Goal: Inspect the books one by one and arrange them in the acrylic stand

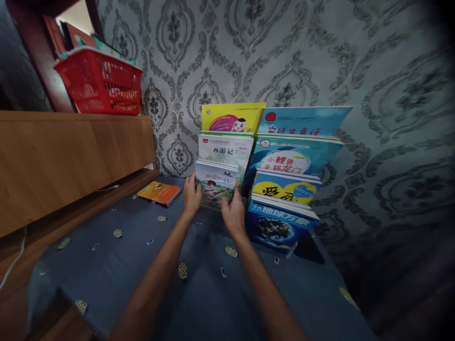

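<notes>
Between my two hands stands a small stack of books [216, 182], its front cover showing a child in a green landscape. My left hand [192, 195] is closed on the left edge of this stack, and my right hand [234, 210] grips the right edge. Right behind it is a taller white-and-green book [227, 147], upright, with a yellow book [234, 116] at the back. Beside them on the right rises a second row: a light-blue book [302, 121], a teal book [298, 154], a yellow-and-blue book [284, 187] and a dark-blue earth book [275, 227] in front.
Some orange books [159, 193] lie flat on the blue patterned cloth [142, 265] to the left. A red basket [103, 83] sits on a wooden cabinet [71, 166] at the far left. Grey patterned wallpaper [284, 57] rises behind the books.
</notes>
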Available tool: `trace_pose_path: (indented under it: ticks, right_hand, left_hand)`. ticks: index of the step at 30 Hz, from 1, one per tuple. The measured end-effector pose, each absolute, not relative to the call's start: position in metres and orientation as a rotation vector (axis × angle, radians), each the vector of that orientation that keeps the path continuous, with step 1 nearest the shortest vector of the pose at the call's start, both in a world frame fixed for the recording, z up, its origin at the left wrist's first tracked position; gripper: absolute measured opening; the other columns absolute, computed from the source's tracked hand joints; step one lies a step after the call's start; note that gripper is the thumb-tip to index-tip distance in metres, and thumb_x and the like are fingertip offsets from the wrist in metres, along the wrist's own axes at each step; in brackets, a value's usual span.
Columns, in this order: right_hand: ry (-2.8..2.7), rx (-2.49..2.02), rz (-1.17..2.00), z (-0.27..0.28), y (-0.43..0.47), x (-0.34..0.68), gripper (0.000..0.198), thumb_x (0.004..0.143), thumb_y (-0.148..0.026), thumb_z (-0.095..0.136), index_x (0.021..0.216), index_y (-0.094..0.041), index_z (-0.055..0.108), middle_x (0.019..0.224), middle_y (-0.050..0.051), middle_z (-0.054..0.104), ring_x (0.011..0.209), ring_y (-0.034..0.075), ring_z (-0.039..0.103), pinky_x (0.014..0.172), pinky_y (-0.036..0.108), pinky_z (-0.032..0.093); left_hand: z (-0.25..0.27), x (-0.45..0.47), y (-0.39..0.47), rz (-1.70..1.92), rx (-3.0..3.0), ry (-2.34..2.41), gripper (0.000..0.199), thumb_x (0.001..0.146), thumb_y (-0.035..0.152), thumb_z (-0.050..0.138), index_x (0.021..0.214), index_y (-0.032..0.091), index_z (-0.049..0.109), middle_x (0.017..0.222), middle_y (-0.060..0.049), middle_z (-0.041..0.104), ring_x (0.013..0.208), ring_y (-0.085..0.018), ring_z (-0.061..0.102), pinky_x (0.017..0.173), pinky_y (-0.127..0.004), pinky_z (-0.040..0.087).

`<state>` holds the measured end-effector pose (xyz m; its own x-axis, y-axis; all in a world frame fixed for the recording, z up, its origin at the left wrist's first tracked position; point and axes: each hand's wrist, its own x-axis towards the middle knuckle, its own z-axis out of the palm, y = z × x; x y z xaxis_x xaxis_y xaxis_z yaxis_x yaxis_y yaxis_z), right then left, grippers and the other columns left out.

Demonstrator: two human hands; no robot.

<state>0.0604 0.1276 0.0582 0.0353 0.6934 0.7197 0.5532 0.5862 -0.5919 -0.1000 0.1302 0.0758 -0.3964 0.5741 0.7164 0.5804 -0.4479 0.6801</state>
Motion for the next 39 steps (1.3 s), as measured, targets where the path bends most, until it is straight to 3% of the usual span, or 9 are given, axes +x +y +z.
trace_pose_path:
  ticks: [5, 17, 22, 28, 39]
  right_hand:
    - [-1.591, -1.099, 0.274, 0.063, 0.119, 0.056, 0.074, 0.087, -0.032, 0.046, 0.152, 0.001, 0.035, 0.155, 0.027, 0.045, 0.141, 0.034, 0.048, 0.115, 0.051, 0.041]
    - [-1.789, -0.954, 0.231, 0.021, 0.059, 0.051, 0.069, 0.098, -0.027, 0.037, 0.162, -0.010, 0.017, 0.164, 0.019, 0.033, 0.154, 0.028, 0.029, 0.124, 0.054, 0.029]
    - [-1.969, -0.947, 0.309, -0.023, 0.038, 0.048, 0.069, 0.099, -0.024, 0.036, 0.164, -0.016, 0.015, 0.166, 0.015, 0.032, 0.153, 0.025, 0.031, 0.124, 0.051, 0.031]
    - [-2.083, -0.994, 0.432, -0.066, 0.030, 0.053, 0.067, 0.098, -0.026, 0.039, 0.162, -0.015, 0.024, 0.164, 0.016, 0.036, 0.151, 0.028, 0.035, 0.122, 0.053, 0.035]
    - [-2.059, -1.065, 0.455, -0.073, 0.028, 0.061, 0.061, 0.096, -0.032, 0.045, 0.154, -0.017, 0.042, 0.155, 0.014, 0.050, 0.143, 0.028, 0.048, 0.118, 0.053, 0.042]
  left_hand:
    - [0.075, -0.103, 0.129, -2.032, -1.757, -1.650, 0.060, 0.084, 0.015, 0.050, 0.145, 0.019, 0.050, 0.143, -0.013, 0.056, 0.135, -0.028, 0.049, 0.116, -0.046, 0.038]
    - [0.034, -0.137, 0.099, -1.872, -1.760, -1.822, 0.048, 0.086, 0.012, 0.048, 0.133, 0.019, 0.057, 0.133, -0.013, 0.064, 0.127, -0.025, 0.058, 0.111, -0.046, 0.045]
    - [0.001, -0.174, 0.070, -1.693, -1.646, -2.089, 0.042, 0.084, 0.009, 0.047, 0.123, 0.016, 0.062, 0.128, -0.013, 0.067, 0.124, -0.025, 0.061, 0.111, -0.044, 0.045]
    - [-0.020, -0.207, 0.061, -1.638, -1.486, -2.276, 0.036, 0.082, 0.004, 0.044, 0.112, 0.011, 0.065, 0.115, -0.016, 0.071, 0.110, -0.025, 0.068, 0.101, -0.041, 0.051]
    - [-0.019, -0.219, 0.089, -1.284, -1.695, -2.374, 0.034, 0.089, 0.006, 0.044, 0.112, 0.016, 0.067, 0.116, -0.013, 0.072, 0.109, -0.024, 0.067, 0.100, -0.039, 0.051]
